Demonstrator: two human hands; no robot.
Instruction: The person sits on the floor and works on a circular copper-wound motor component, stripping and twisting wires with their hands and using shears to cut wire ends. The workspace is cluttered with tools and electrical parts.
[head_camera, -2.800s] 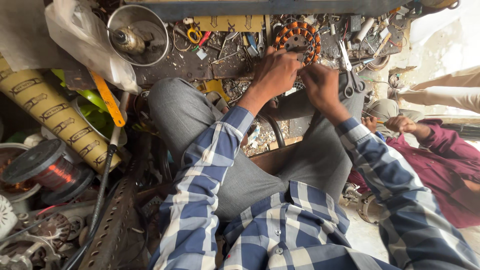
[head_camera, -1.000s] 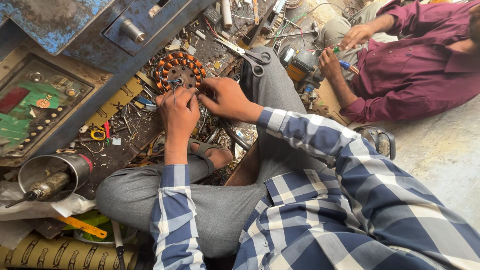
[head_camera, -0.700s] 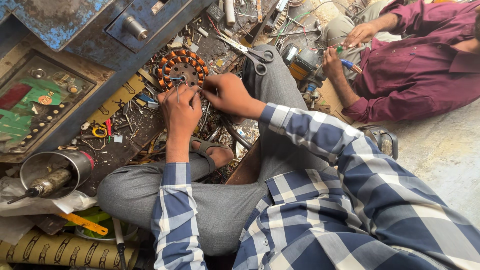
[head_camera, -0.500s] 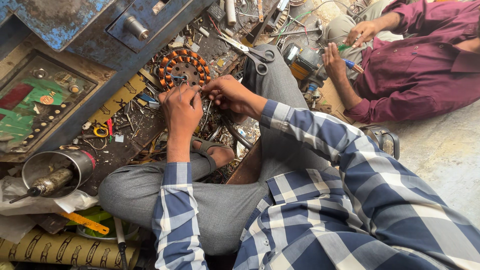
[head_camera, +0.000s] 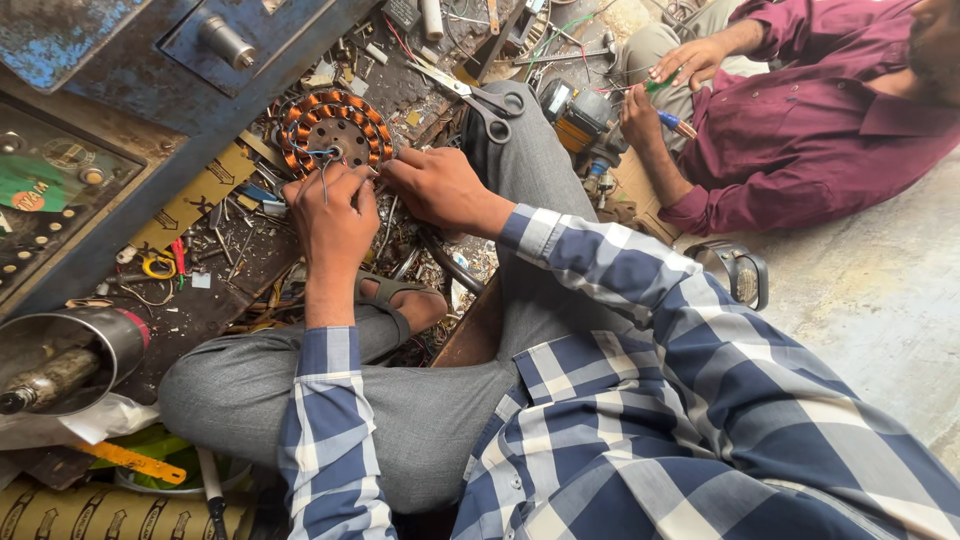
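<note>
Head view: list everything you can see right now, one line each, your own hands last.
Motor stator: one, round, copper-orange coils, on the cluttered floor ahead of the hands.
Scissors: one, grey metal, right of the stator beside the knee.
Metal cabinet: one, blue and worn, upper left.
Metal can: one, silver, lying at left.
Small motor: one, dark with copper, in front of the co-worker.
Co-worker: one, maroon shirt, seated upper right.
Sandal: one, brown, on the person's foot below the hands.
Left hand: pinching thin wire at the stator.
Right hand: at the stator's right edge.
</note>
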